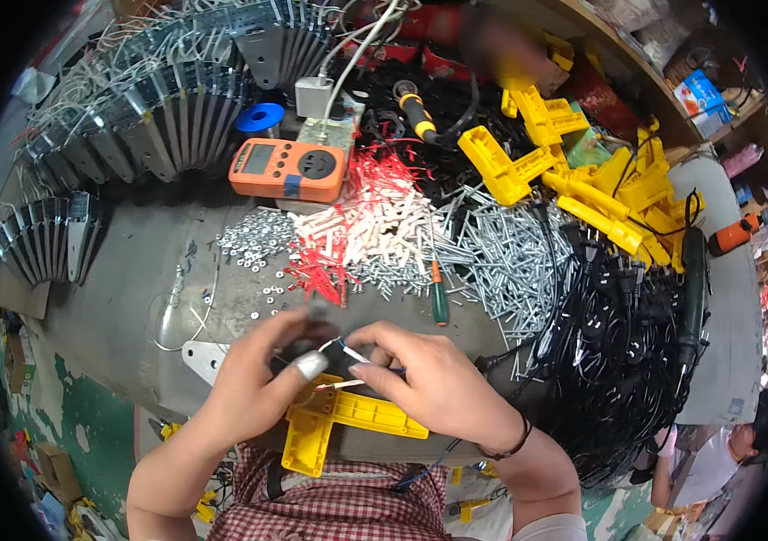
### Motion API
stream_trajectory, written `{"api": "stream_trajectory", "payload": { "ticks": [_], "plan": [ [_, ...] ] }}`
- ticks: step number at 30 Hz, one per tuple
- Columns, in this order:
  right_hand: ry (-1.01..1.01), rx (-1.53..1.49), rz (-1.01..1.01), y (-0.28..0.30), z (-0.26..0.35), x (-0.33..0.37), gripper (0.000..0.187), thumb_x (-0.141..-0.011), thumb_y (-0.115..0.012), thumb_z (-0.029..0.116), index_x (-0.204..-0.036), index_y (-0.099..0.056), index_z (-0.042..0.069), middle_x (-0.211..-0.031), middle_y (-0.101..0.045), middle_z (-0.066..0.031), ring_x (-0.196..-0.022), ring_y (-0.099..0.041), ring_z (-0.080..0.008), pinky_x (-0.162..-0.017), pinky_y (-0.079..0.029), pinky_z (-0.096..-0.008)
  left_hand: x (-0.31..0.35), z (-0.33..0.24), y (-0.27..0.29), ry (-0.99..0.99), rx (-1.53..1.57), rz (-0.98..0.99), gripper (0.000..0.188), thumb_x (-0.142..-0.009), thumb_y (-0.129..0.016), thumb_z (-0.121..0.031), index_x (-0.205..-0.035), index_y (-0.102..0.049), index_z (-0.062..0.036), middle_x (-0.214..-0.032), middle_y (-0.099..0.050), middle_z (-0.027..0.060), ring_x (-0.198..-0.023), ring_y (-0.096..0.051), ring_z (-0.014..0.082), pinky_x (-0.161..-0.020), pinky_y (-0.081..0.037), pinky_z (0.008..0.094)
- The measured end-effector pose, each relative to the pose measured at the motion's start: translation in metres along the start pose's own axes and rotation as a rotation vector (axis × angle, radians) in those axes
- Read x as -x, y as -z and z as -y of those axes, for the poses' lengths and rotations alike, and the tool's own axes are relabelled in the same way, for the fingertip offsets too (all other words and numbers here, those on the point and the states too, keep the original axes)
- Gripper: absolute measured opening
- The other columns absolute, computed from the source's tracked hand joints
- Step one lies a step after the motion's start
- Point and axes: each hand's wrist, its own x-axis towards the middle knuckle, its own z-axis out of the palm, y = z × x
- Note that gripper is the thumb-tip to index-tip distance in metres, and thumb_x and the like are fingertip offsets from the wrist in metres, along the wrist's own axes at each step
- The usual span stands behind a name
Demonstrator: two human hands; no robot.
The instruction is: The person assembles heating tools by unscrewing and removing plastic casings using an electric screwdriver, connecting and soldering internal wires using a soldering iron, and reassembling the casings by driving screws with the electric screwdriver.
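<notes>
Between thumb and forefinger, my right hand (434, 379) pinches a wire with a white sleeve (354, 354); a bluish end shows at its tip. My left hand (258, 374) is close by on the left, its thumb capped with a pale cover and its fingertips smeared by motion. A thin white wire (328, 344) runs between the two hands, meeting the sleeved wire's tip. Just below lies a yellow plastic housing (379, 415), open side up, at the table's front edge. Another white-sleeved lead (339, 385) crosses over it. A grey metal plate (201, 358) lies partly behind my left hand.
Beyond my hands are piles of screws (510, 261), nuts (258, 236) and white sleeves (375, 225), plus a green-handled screwdriver (439, 298). An orange meter (289, 169) stands behind. Black cords (618, 334) and yellow housings (618, 194) heap at right; metal plates (150, 135) fan out at left.
</notes>
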Motion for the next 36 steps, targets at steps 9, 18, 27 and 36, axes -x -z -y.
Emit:
{"api": "stream_trajectory", "payload": {
  "ticks": [9, 18, 27, 36],
  "plan": [
    [-0.001, 0.142, -0.212, -0.015, -0.007, 0.008, 0.011, -0.081, -0.066, 0.012, -0.090, -0.067, 0.005, -0.073, -0.057, -0.0082, -0.059, -0.056, -0.0204, -0.056, -0.045, -0.0308, -0.004, 0.018, 0.007, -0.238, -0.332, 0.229, 0.020, -0.069, -0.067, -0.003, -0.089, -0.064, -0.0041, -0.086, -0.062, 0.0072, -0.088, -0.058, 0.0274, -0.083, -0.045, 0.0395],
    [-0.088, -0.001, -0.202, -0.010, -0.013, 0.009, 0.012, -0.080, -0.068, 0.014, -0.089, -0.068, 0.006, -0.067, -0.057, -0.0076, -0.059, -0.055, -0.0206, -0.055, -0.044, -0.0290, 0.002, 0.021, 0.001, -0.423, -0.455, 0.137, 0.029, -0.062, -0.069, 0.002, -0.090, -0.064, -0.0055, -0.080, -0.058, 0.0077, -0.081, -0.059, 0.0265, -0.092, -0.045, 0.0449],
    [-0.023, -0.080, -0.228, -0.028, -0.025, 0.008, 0.015, -0.080, -0.067, 0.013, -0.093, -0.066, 0.005, -0.074, -0.059, -0.0079, -0.061, -0.057, -0.0193, -0.059, -0.046, -0.0294, 0.000, 0.017, 0.001, -0.497, -0.611, 0.121, 0.023, -0.064, -0.069, -0.005, -0.086, -0.063, -0.0063, -0.076, -0.054, 0.0064, -0.077, -0.056, 0.0248, -0.088, -0.043, 0.0429],
    [-0.006, 0.022, -0.021, 0.002, -0.011, 0.018, 0.015, -0.080, -0.066, 0.010, -0.092, -0.063, 0.003, -0.085, -0.057, -0.0088, -0.071, -0.057, -0.0215, -0.064, -0.046, -0.0300, 0.017, 0.002, -0.005, -0.441, -0.690, 0.062, 0.023, -0.066, -0.072, -0.021, -0.084, -0.062, -0.0108, -0.108, -0.050, 0.0113, -0.104, -0.045, 0.0352, -0.090, -0.030, 0.0531]
  ]
}}
